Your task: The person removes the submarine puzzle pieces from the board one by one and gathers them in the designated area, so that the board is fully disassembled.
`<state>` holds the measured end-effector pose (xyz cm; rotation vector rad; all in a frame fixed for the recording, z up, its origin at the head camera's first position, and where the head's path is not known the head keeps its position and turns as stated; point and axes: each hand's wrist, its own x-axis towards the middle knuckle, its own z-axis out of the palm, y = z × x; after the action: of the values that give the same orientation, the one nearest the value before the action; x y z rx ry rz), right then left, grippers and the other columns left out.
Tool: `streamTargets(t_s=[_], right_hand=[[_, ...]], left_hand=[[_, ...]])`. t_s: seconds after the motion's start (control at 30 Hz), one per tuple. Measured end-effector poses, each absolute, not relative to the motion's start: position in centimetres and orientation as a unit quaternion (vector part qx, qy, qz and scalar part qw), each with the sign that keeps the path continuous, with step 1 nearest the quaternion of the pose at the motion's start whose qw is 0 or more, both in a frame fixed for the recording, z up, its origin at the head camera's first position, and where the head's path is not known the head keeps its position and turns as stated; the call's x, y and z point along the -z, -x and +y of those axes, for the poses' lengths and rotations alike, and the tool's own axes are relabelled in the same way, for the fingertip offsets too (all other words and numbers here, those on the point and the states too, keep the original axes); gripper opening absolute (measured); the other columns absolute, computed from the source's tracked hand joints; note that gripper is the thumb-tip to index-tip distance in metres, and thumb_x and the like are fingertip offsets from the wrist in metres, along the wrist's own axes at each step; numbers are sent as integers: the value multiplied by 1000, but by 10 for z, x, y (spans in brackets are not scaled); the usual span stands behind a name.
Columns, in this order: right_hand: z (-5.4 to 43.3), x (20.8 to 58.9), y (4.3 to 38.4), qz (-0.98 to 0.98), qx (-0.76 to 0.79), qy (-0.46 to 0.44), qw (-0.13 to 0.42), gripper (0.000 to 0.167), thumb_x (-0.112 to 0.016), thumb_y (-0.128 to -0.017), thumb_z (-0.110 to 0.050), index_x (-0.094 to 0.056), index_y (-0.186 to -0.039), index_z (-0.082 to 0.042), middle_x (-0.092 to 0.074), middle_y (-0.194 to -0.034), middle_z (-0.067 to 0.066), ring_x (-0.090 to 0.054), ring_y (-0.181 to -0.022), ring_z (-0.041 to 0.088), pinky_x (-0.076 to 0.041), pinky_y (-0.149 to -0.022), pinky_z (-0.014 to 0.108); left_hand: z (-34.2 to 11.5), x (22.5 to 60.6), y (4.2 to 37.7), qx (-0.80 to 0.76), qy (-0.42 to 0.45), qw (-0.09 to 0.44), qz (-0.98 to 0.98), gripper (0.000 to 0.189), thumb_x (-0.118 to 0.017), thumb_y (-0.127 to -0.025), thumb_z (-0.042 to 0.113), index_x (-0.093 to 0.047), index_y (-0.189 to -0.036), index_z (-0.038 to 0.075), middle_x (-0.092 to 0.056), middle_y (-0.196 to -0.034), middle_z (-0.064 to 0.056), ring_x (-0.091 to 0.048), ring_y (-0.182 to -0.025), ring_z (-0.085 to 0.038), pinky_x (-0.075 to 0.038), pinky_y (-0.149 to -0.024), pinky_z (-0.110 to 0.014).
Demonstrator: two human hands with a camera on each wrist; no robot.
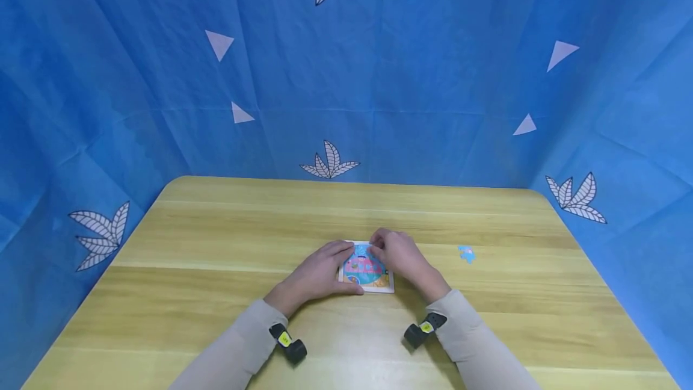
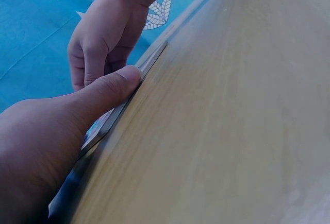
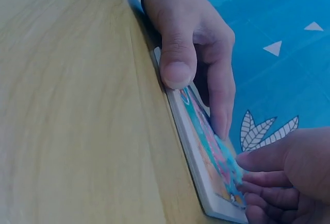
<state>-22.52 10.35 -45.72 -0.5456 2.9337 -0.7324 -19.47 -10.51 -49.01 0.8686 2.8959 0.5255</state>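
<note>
A small jigsaw puzzle (image 1: 364, 266) in a pale frame lies on the table, with a pink, teal and orange picture. My left hand (image 1: 319, 271) holds it by the left side, thumb along the near edge and fingers at the far left corner. Over its far right part, my right hand (image 1: 402, 256) has curled fingers. In the right wrist view, the right thumb and fingertips pinch a light-blue puzzle piece (image 3: 236, 172) at the picture's surface, mostly hidden by the fingers. A loose blue puzzle piece (image 1: 467, 253) with a pink patch lies to the right of the frame.
The wooden table (image 1: 227, 227) extends around the puzzle on all sides. Behind it and at both sides hangs a blue cloth (image 1: 379, 77) with white leaf and triangle prints. Each wrist wears a black strap with a small camera, such as the left camera (image 1: 295, 351).
</note>
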Motion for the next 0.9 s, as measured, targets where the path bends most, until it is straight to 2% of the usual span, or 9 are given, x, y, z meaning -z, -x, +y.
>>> streamTargets(t_s=[0.63, 0.9], right_hand=[[105, 472, 232, 931, 337, 137, 30, 5, -72, -90, -18, -69, -89, -14, -63, -77, -6, -56, -70, 10, -50, -65, 30], [109, 470, 234, 915, 383, 118, 51, 5, -70, -91, -14, -68, -90, -10, -65, -81, -2, -60, -76, 14, -52, -69, 33]], left_hand=[[-107, 493, 191, -203, -275, 38, 939, 105, -59, -75, 79, -41, -149, 7, -38, -153, -6, -34, -140, -24, -32, -114, -39], [-106, 494, 195, -189, -285, 20, 939, 96, -56, -81, 73, -43, -147, 5, -41, -151, -8, -37, -139, -26, -33, -114, -39]])
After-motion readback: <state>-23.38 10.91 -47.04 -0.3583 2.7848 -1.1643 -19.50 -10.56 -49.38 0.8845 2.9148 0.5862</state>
